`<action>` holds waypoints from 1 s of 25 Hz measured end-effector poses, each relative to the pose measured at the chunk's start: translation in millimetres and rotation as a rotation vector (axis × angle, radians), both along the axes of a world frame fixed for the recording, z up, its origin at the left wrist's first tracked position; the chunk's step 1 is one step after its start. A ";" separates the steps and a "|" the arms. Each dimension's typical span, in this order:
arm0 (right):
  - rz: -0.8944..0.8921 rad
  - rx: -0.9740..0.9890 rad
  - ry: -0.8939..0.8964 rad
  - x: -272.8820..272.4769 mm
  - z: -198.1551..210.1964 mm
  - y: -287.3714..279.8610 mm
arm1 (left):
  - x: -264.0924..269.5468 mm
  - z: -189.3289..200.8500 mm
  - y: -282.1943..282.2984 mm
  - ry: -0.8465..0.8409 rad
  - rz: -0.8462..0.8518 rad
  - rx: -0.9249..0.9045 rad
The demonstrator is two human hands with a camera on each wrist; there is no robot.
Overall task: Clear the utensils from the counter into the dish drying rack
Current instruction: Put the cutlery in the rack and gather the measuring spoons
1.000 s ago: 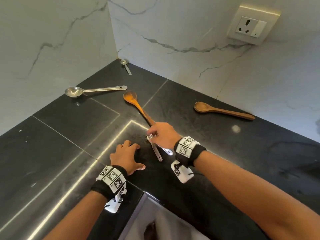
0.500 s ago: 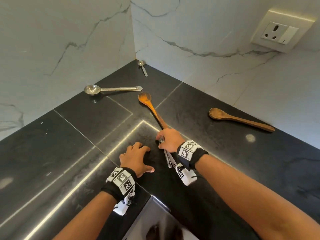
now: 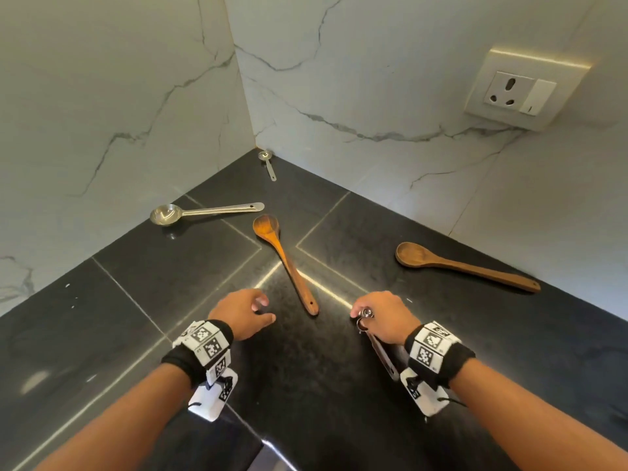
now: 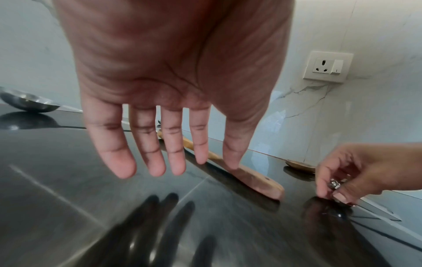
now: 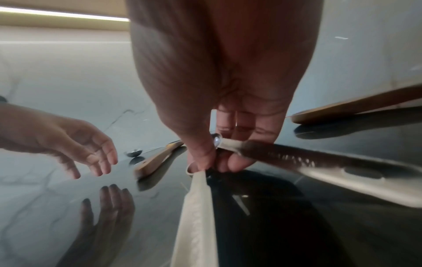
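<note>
My right hand [image 3: 380, 316] pinches two small steel measuring spoons [image 3: 382, 353] by their bowl ends; their flat handles [image 5: 319, 168] point back toward my wrist. My left hand [image 3: 248, 311] hovers open just above the black counter [image 3: 136, 300], fingers [image 4: 146, 155] spread, holding nothing. A wooden spoon [image 3: 285, 263] lies between my hands, its handle end near my left fingertips. A second wooden spoon [image 3: 465, 266] lies at the right by the wall. A large steel measuring spoon [image 3: 200, 211] rests at the left wall, and a tiny one [image 3: 267, 163] sits in the corner. The drying rack is out of view.
Marble walls [image 3: 119, 113] close the counter on the left and back, meeting in a corner. A wall socket [image 3: 523, 90] sits high on the right. A steel sink edge [image 3: 268, 457] shows at the bottom between my forearms.
My right hand lifted the small steel spoons and drew back to the right, away from the wooden spoon. My left hand rose off the counter and opened.
</note>
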State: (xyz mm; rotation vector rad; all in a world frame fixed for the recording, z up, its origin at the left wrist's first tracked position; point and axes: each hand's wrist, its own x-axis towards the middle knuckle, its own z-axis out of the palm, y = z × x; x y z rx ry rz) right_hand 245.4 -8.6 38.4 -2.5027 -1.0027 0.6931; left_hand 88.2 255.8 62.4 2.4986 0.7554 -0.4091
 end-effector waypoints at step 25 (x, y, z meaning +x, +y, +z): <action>-0.205 -0.114 0.051 82.0 2.3 69.4 | 329.6 -40.8 190.2 0.028 -0.199 0.241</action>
